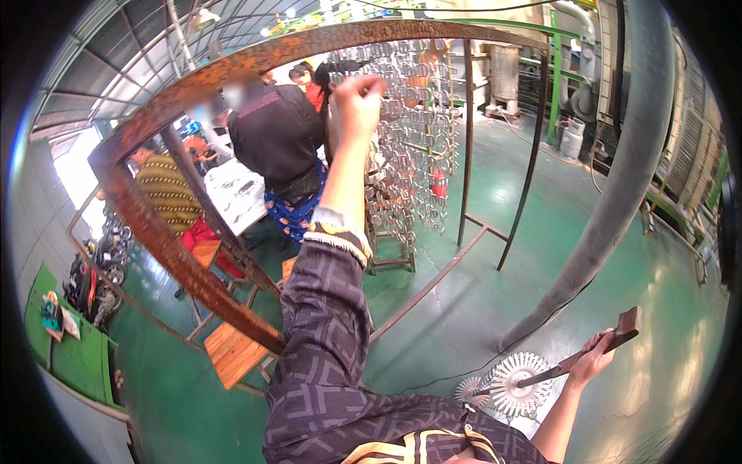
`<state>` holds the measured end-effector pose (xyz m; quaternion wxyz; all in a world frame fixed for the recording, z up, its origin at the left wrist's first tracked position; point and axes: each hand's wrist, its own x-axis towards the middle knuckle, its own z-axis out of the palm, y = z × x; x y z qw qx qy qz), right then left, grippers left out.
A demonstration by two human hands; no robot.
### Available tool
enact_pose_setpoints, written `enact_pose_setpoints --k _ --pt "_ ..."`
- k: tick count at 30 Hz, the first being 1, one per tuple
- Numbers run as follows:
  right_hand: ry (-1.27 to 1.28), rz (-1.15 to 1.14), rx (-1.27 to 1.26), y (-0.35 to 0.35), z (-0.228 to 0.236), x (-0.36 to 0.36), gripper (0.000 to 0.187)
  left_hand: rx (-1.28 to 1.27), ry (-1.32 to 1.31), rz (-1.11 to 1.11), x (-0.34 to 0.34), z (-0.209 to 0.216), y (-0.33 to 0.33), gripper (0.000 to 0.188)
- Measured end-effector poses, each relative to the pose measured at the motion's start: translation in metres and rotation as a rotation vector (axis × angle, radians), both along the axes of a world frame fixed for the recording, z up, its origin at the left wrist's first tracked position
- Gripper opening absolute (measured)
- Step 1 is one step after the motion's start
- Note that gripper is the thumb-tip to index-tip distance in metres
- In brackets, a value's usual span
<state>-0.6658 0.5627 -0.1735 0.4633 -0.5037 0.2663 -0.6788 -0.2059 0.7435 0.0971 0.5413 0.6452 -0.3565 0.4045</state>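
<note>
My left hand (357, 104) is raised in front of me, with its fingers curled closed beside a hanging curtain of small silvery metal parts (406, 127). What its fingers grip, if anything, is hidden. Low on the right, my right hand (591, 362) is wrapped round a dark metal bar (568, 363) with a blocky, bent end. The bar slants down to a round white piece (519, 384) with slats spreading out like spokes, and a smaller one like it (471, 392) sits beside that.
A rusty metal frame (255, 63) arches over my left arm. Past it, a person in a black top (278, 131) and others are around a white table (236, 193). Wooden stools (239, 352) stand at left, a thick grey pipe (610, 209) at right, a gas cylinder (572, 139) farther back.
</note>
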Motion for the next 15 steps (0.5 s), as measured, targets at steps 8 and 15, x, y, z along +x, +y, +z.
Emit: enact_pose_setpoints --k 8,15 --pt "0.016 -0.157 -0.018 0.011 -0.001 0.007 0.024 -0.103 -0.165 -0.012 0.055 0.062 -0.052 0.02" --pt "0.004 -0.26 -0.007 0.022 0.001 0.015 0.023 -0.037 -0.175 0.128 0.089 0.083 -0.073 0.027"
